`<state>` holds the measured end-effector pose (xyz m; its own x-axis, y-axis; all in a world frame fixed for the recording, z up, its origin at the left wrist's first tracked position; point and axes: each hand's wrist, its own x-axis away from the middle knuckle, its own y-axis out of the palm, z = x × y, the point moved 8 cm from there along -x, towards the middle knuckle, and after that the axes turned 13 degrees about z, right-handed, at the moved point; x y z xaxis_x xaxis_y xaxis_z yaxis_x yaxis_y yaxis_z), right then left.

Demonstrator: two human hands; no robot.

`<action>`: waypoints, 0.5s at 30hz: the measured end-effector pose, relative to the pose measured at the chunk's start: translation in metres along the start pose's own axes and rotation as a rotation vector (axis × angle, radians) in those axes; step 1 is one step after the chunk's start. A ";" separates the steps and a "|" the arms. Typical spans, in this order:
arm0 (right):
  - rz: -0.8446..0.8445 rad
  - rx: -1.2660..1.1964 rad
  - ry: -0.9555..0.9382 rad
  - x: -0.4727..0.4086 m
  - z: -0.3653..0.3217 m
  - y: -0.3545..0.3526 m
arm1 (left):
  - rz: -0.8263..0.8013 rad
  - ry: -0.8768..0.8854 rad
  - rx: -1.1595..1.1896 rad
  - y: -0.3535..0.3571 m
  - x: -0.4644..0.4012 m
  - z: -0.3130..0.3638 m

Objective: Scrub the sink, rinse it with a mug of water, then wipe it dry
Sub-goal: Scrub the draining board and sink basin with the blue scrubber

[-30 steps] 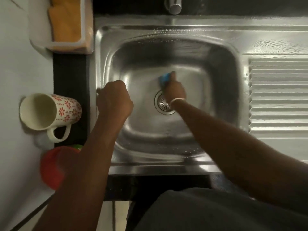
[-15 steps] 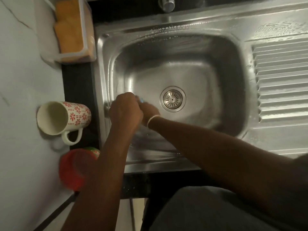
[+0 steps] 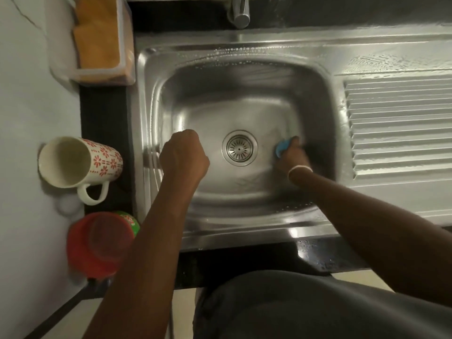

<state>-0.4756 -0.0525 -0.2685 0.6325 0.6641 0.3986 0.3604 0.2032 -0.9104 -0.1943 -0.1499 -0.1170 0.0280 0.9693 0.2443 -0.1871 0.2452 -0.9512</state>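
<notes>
The steel sink (image 3: 234,69) fills the middle of the view, with its round drain (image 3: 239,148) at the bottom of the basin. My right hand (image 3: 292,155) holds a blue scrubber (image 3: 282,146) against the basin floor, just right of the drain; it is blurred. My left hand (image 3: 183,159) is a closed fist at the sink's left rim, its fingers hidden below. A white mug (image 3: 78,163) with red flowers lies on its side on the counter to the left. An orange cloth (image 3: 96,33) sits in a clear holder at the back left.
A red container (image 3: 97,243) with a green lid edge stands at the front left, by my left forearm. The tap (image 3: 241,11) hangs over the sink's back rim. A ribbed draining board (image 3: 401,128) runs to the right. My dark-clad body is below.
My right hand has swept the blue scrubber from the left side of the basin, past the drain, to its right side. My left fist stays at the left rim.
</notes>
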 end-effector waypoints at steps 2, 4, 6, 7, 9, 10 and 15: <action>-0.143 0.057 -0.137 0.038 -0.028 0.015 | 0.004 0.010 0.025 0.002 0.000 0.004; -0.254 0.027 -0.278 0.071 -0.061 0.033 | 0.003 0.014 0.035 0.002 -0.002 0.007; -0.357 0.051 -0.510 0.101 -0.102 0.052 | 0.000 0.031 0.047 0.002 -0.002 0.012; -0.394 0.097 -0.631 0.115 -0.120 0.057 | 0.000 0.036 0.046 0.002 -0.001 0.013; -0.387 0.176 -0.830 0.133 -0.154 0.059 | 0.011 0.042 0.033 0.004 0.001 0.014; -0.359 0.166 -0.852 0.131 -0.168 0.057 | 0.014 0.046 0.024 0.004 0.002 0.013; -0.225 -0.087 -0.642 0.050 -0.192 0.036 | 0.020 0.037 -0.022 0.009 0.005 0.000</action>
<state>-0.2994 -0.1503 -0.2598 0.0135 0.9132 0.4073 0.5061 0.3450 -0.7904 -0.1963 -0.1426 -0.1242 0.0608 0.9739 0.2185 -0.1660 0.2257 -0.9600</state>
